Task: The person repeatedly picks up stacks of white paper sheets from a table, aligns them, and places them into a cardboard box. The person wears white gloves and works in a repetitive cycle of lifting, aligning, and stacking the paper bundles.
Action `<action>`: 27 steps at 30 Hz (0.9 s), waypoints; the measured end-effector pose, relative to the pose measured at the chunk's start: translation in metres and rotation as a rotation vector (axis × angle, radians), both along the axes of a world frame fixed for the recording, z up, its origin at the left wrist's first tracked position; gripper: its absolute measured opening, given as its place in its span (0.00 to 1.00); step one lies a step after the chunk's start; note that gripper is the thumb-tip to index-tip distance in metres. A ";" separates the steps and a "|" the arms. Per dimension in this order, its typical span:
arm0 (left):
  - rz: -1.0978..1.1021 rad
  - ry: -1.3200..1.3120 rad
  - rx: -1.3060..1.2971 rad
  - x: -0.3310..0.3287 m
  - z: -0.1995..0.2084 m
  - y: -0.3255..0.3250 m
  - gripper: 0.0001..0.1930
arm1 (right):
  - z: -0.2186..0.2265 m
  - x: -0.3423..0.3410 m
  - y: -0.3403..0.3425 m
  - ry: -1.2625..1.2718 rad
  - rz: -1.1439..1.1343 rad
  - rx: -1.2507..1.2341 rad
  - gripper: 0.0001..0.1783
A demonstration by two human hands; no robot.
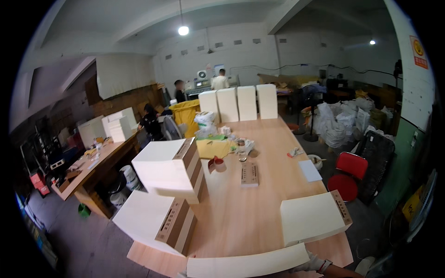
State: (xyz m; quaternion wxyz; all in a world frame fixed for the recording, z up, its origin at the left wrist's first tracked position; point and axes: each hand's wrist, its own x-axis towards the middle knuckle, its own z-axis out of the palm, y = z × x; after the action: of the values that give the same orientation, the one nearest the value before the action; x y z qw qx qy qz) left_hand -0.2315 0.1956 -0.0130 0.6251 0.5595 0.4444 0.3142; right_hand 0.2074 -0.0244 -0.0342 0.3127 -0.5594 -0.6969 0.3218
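Along the lower edge, close to my body, a thick cream block of paper point(245, 266) spans the table's near end. My right hand point(311, 262) is at this block's right end, with a band on the wrist; its fingers are hidden behind the block, so I cannot tell its grip. My left hand does not show. To the left stand two cream stacks with brown printed edges, a nearer stack point(143, 215) and a taller stack point(160, 162). Another cream stack point(308, 217) lies at the right edge. A small brown printed bundle point(249, 174) rests mid-table.
On the wooden table point(241, 217) are a tape roll point(216, 164), a glass jar point(242, 152), yellow sheets point(215, 149) and a white card point(309, 170). Tall paper stacks point(247, 104) line its far end. A red chair point(344, 178) stands right; people work farther back.
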 end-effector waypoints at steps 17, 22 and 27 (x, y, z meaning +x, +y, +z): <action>-0.472 0.079 0.042 -0.018 -0.047 -0.013 0.39 | 0.010 -0.037 0.003 -0.018 -0.148 0.178 0.35; -0.487 0.063 0.042 -0.022 -0.054 -0.017 0.41 | 0.012 -0.036 0.004 0.028 -0.129 0.105 0.33; -0.494 0.029 0.055 -0.019 -0.061 -0.018 0.43 | 0.007 -0.034 -0.001 0.057 -0.134 0.049 0.30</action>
State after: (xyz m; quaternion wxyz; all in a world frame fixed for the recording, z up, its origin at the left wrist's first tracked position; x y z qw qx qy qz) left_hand -0.2507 0.1776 -0.0741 0.6610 0.6725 0.2944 0.1556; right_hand 0.1729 -0.0258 -0.0268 0.3669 -0.5875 -0.6565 0.2987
